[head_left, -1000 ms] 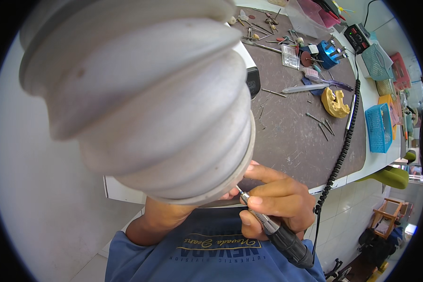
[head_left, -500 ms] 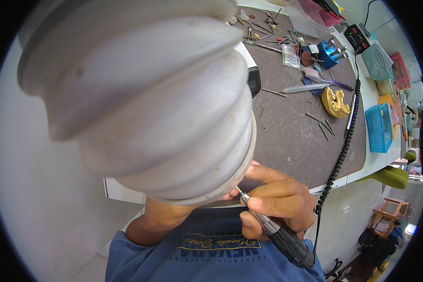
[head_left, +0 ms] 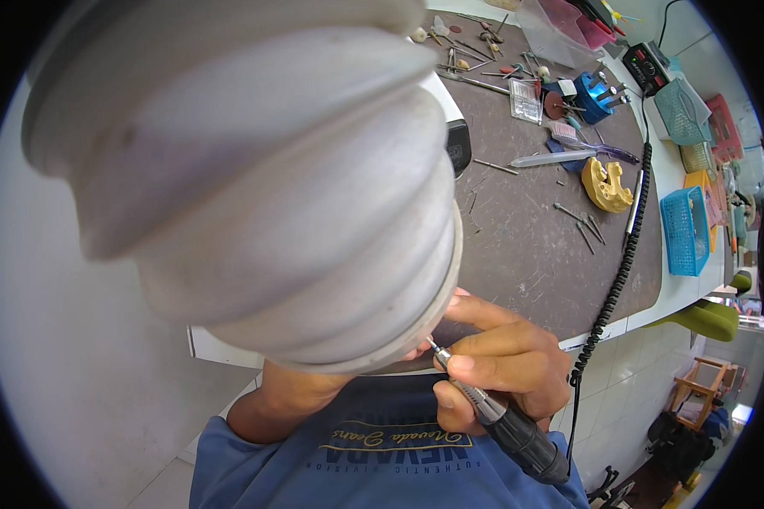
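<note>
A black and silver rotary handpiece (head_left: 511, 428) lies in my right hand (head_left: 518, 360), pinched near its silver nose by the thumb and fingers. Its thin tip points up and left, under the rim of a large ribbed grey-white hose (head_left: 314, 195). That hose covers much of the view. Of my left hand (head_left: 301, 386), the wrist side shows below the hose, and a bit of fingertip appears beside the handpiece tip. The other left fingers, and anything they hold, are hidden. A coiled black cord (head_left: 607, 310) runs past my right hand.
On the brown mat (head_left: 518, 246) lie a yellow dental model (head_left: 605, 185), several loose burs (head_left: 581, 225), a purple-handled brush (head_left: 607, 151) and a blue bur holder (head_left: 597, 95). A blue basket (head_left: 684, 231) and a control box (head_left: 645, 68) stand along the right side. A green chair (head_left: 696, 321) is beyond the table edge.
The hose appears slightly shifted in the view. My right hand and the handpiece stay almost in the same place.
</note>
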The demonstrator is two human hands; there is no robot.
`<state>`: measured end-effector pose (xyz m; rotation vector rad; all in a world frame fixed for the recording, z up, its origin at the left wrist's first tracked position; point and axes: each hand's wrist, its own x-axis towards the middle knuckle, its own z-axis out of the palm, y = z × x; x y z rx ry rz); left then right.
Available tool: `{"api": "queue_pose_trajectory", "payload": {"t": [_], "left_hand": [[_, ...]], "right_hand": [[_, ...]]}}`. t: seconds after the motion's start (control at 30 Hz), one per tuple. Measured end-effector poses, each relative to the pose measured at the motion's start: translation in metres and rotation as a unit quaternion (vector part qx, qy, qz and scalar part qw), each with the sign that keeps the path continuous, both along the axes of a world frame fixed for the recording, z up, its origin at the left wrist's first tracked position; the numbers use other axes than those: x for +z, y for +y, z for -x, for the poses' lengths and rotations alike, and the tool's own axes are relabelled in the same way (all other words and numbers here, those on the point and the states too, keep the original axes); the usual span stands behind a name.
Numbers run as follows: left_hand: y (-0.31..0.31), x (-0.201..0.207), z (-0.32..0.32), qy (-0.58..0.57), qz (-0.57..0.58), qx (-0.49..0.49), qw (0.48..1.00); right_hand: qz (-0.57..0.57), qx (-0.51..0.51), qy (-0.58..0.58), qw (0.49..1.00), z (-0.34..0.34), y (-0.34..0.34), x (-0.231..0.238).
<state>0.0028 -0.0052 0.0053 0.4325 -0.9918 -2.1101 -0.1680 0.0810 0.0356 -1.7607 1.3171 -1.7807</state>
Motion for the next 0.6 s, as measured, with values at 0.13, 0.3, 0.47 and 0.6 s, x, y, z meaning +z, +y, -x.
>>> {"api": "queue_pose_trajectory", "payload": {"t": [0.13, 0.3, 0.47, 0.6], "left_hand": [[0.002, 0.000, 0.000, -0.009, 0.025, 0.010, 1.000], [0.000, 0.014, 0.007, -0.003, 0.028, 0.004, 1.000], [0.001, 0.014, 0.010, 0.006, 0.032, 0.012, 0.999], [0.000, 0.023, 0.016, 0.007, 0.031, 0.003, 0.999]], "right_hand": [[-0.008, -0.003, -0.005, 1.000, -0.002, 0.000, 0.000], [-0.013, -0.011, -0.012, 1.000, -0.003, 0.001, 0.002], [-0.001, -0.004, -0.010, 1.000, -0.002, 0.000, 0.001], [0.001, -0.006, -0.008, 1.000, -0.002, 0.000, 0.001]]}}
